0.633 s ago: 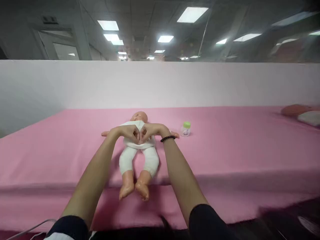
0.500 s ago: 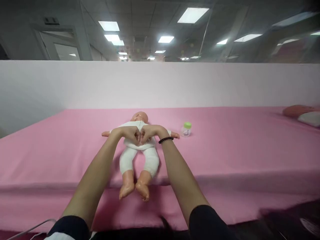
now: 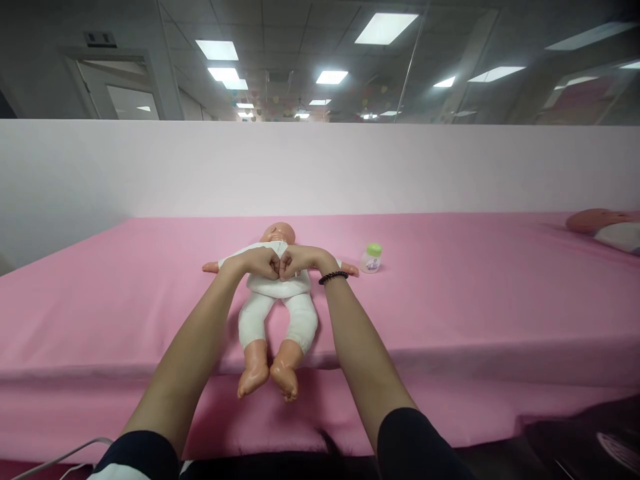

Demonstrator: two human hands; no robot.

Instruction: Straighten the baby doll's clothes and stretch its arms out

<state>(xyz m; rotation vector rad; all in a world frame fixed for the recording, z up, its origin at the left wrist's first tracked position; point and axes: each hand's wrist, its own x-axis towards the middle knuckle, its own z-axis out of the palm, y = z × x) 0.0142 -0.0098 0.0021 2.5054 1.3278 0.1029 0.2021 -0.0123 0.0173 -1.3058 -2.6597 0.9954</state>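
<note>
A baby doll (image 3: 279, 288) in a white top and white leggings lies on its back, head at the far end, bare feet at the near edge. Over its torso, my left hand (image 3: 263, 262) is curled into a loose fist. My right hand (image 3: 296, 260) mirrors it, also closed, with a dark bead bracelet at the wrist. The bent fingers of the two hands meet at the middle of the doll's body. No object shows in either hand. The undersides of the fingers are hidden.
A small clear jar (image 3: 371, 260) with a green lid stands right of the doll's hand. Pink padding (image 3: 465, 287) covers the bench, backed by a white wall (image 3: 380, 167) with glass above. Another doll (image 3: 600, 223) lies at the far right. A cable (image 3: 65, 457) runs at lower left.
Both hands have slid slightly up the doll's torso toward its chest, still curled and touching each other. The doll and the jar stay in place.
</note>
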